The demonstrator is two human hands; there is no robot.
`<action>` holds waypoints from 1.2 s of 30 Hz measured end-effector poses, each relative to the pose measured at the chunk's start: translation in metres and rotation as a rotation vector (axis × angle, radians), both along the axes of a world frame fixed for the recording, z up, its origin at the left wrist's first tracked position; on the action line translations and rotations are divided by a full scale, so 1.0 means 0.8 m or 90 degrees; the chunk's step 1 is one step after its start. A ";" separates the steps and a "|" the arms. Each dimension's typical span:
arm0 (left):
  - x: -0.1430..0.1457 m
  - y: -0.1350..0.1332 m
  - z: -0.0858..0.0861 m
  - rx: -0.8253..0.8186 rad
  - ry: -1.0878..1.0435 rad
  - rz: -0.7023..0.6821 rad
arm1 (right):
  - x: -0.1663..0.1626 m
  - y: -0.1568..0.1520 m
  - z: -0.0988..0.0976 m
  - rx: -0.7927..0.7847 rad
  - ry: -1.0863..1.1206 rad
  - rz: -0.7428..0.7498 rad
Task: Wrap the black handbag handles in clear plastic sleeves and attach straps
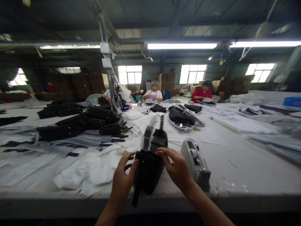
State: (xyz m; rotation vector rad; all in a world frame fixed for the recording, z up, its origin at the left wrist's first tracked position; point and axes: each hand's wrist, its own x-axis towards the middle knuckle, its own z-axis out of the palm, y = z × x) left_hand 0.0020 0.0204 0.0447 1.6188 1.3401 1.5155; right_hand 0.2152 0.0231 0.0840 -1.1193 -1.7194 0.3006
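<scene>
The black bag (149, 174) sits at the near edge of the white table (254, 174), where I read the step as adjusting its top: I have the right hand (175, 164) pinching the upper right edge, the left hand (122, 172) resting thumb-and-fingers-apart against its left side. Next I'd want the left steadying it; its long axis seems to run away from me, slightly rightward.

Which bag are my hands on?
The black bag left of the tape dispenser, between your left hand and right hand; the other bags lie farther back.
</scene>
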 end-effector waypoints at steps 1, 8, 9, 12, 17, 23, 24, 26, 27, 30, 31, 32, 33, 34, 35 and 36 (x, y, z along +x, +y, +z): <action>0.000 0.001 0.002 0.030 0.025 -0.002 | 0.007 0.005 0.000 0.021 0.014 -0.049; 0.032 0.027 0.022 0.084 0.127 0.039 | 0.039 0.068 -0.002 -0.055 -0.143 -0.052; 0.033 0.030 0.023 0.076 0.126 0.023 | 0.040 0.071 -0.003 -0.064 -0.161 -0.027; 0.025 0.040 0.024 0.042 0.091 -0.047 | 0.044 0.068 -0.004 -0.085 -0.183 -0.015; 0.001 0.059 0.039 0.047 -0.022 -0.132 | 0.049 0.055 -0.001 -0.135 -0.147 -0.037; -0.001 0.085 0.046 0.060 -0.059 -0.199 | 0.046 0.032 0.017 -0.171 -0.093 -0.056; 0.001 0.086 0.041 0.057 -0.059 -0.208 | 0.044 0.027 0.019 -0.166 -0.093 -0.060; 0.006 0.085 0.031 0.048 -0.051 -0.222 | 0.041 0.016 0.019 -0.158 -0.100 -0.073; 0.007 0.083 0.026 0.045 -0.047 -0.223 | 0.039 0.010 0.016 -0.158 -0.105 -0.080; 0.010 0.073 0.022 0.043 -0.065 -0.222 | 0.027 -0.012 0.003 -0.084 -0.111 -0.135; 0.010 0.069 0.024 0.043 -0.084 -0.228 | 0.021 -0.021 -0.002 -0.028 -0.104 -0.155; 0.009 0.065 0.029 0.044 -0.104 -0.237 | 0.013 -0.030 -0.007 0.032 -0.090 -0.163; 0.008 0.063 0.035 0.047 -0.122 -0.244 | 0.005 -0.038 -0.011 0.081 -0.069 -0.151; 0.008 0.060 0.040 0.047 -0.134 -0.249 | -0.005 -0.046 -0.015 0.103 -0.043 -0.118; 0.007 0.059 0.045 0.045 -0.138 -0.249 | -0.015 -0.053 -0.019 0.090 -0.012 -0.070; 0.006 0.059 0.048 0.041 -0.136 -0.248 | -0.026 -0.058 -0.021 0.053 0.020 -0.020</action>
